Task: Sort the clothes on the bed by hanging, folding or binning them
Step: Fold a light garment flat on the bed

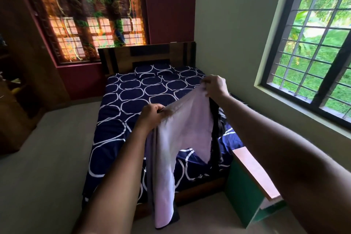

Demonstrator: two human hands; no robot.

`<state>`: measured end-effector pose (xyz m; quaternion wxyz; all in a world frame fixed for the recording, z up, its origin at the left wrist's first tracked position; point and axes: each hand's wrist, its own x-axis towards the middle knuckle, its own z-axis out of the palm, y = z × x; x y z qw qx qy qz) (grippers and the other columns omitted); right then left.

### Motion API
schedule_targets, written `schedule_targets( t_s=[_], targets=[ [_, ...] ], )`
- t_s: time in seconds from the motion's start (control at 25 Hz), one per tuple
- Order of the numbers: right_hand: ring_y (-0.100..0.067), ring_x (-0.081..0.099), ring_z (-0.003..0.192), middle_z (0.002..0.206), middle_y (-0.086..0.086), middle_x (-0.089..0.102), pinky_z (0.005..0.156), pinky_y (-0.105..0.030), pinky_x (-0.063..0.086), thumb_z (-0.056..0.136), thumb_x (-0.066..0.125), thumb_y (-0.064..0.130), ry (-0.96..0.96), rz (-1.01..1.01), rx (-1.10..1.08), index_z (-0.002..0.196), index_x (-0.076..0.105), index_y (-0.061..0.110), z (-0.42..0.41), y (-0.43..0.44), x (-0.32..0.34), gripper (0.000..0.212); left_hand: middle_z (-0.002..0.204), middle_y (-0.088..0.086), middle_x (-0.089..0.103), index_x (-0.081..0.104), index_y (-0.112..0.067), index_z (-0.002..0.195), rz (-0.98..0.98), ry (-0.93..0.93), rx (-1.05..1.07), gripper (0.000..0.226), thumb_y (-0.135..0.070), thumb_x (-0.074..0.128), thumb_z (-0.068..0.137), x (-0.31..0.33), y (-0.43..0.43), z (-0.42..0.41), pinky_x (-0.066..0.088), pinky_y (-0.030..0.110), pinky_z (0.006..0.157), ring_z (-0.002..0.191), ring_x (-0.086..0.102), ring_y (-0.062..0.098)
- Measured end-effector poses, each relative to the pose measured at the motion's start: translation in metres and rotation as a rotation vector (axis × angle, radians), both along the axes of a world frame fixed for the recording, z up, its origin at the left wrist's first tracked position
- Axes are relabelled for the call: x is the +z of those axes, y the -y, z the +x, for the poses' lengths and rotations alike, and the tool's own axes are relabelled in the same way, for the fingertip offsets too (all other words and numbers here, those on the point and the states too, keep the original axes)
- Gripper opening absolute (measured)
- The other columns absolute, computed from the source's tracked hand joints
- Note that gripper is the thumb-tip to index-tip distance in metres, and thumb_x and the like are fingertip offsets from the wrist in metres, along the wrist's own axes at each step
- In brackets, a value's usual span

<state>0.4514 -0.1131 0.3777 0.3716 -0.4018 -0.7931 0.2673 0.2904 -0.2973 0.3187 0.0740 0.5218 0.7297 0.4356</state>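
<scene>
A pale lilac pair of trousers [182, 125] hangs in the air over the foot of the bed [121, 112]. My left hand [152, 114] grips one end of its waistband, and my right hand [214, 85] pinches the other end, higher and further back. One leg drops down past the bed's edge toward the floor; the other is shorter in view. A dark garment [215, 125] hangs behind the trousers by my right wrist, and more dark cloth lies on the bed's right side.
The bed has a navy sheet with white ring patterns and a wooden headboard [146, 54]. A green cabinet with a pinkish top [252, 173] stands at the bed's right foot. A barred window [313, 40] fills the right wall. A dark wardrobe [17, 81] stands at left.
</scene>
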Motion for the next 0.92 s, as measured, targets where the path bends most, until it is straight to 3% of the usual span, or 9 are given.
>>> schedule_targets(
  t_s=[0.08,0.2,0.32,0.4,0.48,0.56,0.72,0.8,0.92],
  targets=[
    [-0.028,0.059,0.111,0.119,-0.01,0.064,0.083,-0.019,0.039,0.085,0.058,0.004,0.168,0.059,0.114,0.121,0.065,0.013,-0.006,0.0,-0.007,0.038,0.038,-0.014,0.04,0.056,-0.016,0.061,0.137,0.288,-0.006,0.034,-0.034,0.068,0.088,0.015,-0.001,0.011,0.025,0.017,0.043,0.039,0.033,0.002],
    [-0.031,0.051,0.119,0.137,-0.014,0.049,0.09,-0.025,0.039,0.083,0.06,0.0,0.357,0.051,0.223,0.138,0.049,0.016,-0.006,0.012,-0.034,0.059,0.049,-0.015,0.062,0.063,-0.014,0.071,0.321,0.63,0.005,0.022,-0.017,0.062,0.092,0.046,-0.005,0.022,0.043,0.01,0.051,0.048,0.055,-0.006],
    [-0.027,0.061,0.095,0.123,-0.015,0.058,0.084,-0.033,0.046,0.081,0.058,-0.003,0.329,-0.045,0.199,0.135,0.051,0.012,-0.003,0.021,-0.076,0.056,0.063,-0.009,0.064,0.064,-0.016,0.073,0.333,0.629,-0.035,0.021,-0.02,0.062,0.093,0.056,-0.006,0.018,0.047,0.014,0.06,0.059,0.058,-0.003],
    [-0.016,0.061,0.061,0.095,-0.013,0.061,0.06,-0.031,0.052,0.087,0.049,-0.007,0.196,-0.305,0.201,0.124,0.055,0.007,0.001,0.031,-0.1,0.039,0.075,-0.002,0.064,0.066,-0.016,0.079,0.316,0.621,-0.065,0.016,-0.021,0.061,0.094,0.052,-0.008,0.014,0.049,0.017,0.069,0.071,0.059,0.004],
    [-0.011,0.055,0.045,0.077,-0.009,0.058,0.046,-0.024,0.047,0.091,0.044,-0.005,0.121,-0.495,0.161,0.103,0.06,0.01,0.006,0.042,-0.118,0.024,0.08,-0.002,0.064,0.067,-0.019,0.082,0.317,0.597,-0.076,0.015,-0.02,0.06,0.094,0.049,-0.009,0.013,0.047,0.02,0.076,0.079,0.057,0.007],
    [-0.013,0.055,0.051,0.073,-0.006,0.059,0.048,-0.022,0.047,0.093,0.048,0.001,0.109,-0.545,0.165,0.087,0.06,0.013,0.013,0.052,-0.134,0.018,0.082,-0.004,0.063,0.067,-0.022,0.082,0.337,0.598,-0.074,0.016,-0.018,0.058,0.095,0.048,-0.009,0.014,0.045,0.018,0.077,0.081,0.056,0.007],
    [-0.012,0.055,0.069,0.078,-0.001,0.064,0.058,-0.02,0.043,0.096,0.053,0.018,0.037,-0.685,0.279,0.084,0.062,0.019,0.026,0.075,-0.15,0.015,0.085,-0.008,0.065,0.065,-0.024,0.086,0.381,0.637,-0.086,0.02,-0.011,0.054,0.097,0.05,-0.006,0.014,0.046,0.013,0.079,0.08,0.058,-0.001],
    [-0.016,0.053,0.076,0.081,-0.004,0.064,0.064,-0.025,0.042,0.095,0.054,0.019,-0.001,-0.572,0.307,0.083,0.066,0.017,0.02,0.078,-0.152,0.017,0.093,-0.007,0.067,0.066,-0.02,0.096,0.373,0.642,-0.111,0.017,-0.01,0.053,0.098,0.05,-0.009,0.009,0.048,0.015,0.086,0.088,0.061,0.001],
    [-0.013,0.052,0.084,0.091,-0.003,0.062,0.079,-0.023,0.044,0.09,0.063,0.027,-0.124,-0.105,0.169,0.096,0.068,0.01,-0.006,0.082,-0.14,0.019,0.099,-0.005,0.067,0.065,-0.009,0.114,0.363,0.626,-0.065,0.021,-0.007,0.052,0.097,0.045,-0.02,0.002,0.049,0.014,0.086,0.09,0.062,0.002]
  ],
)
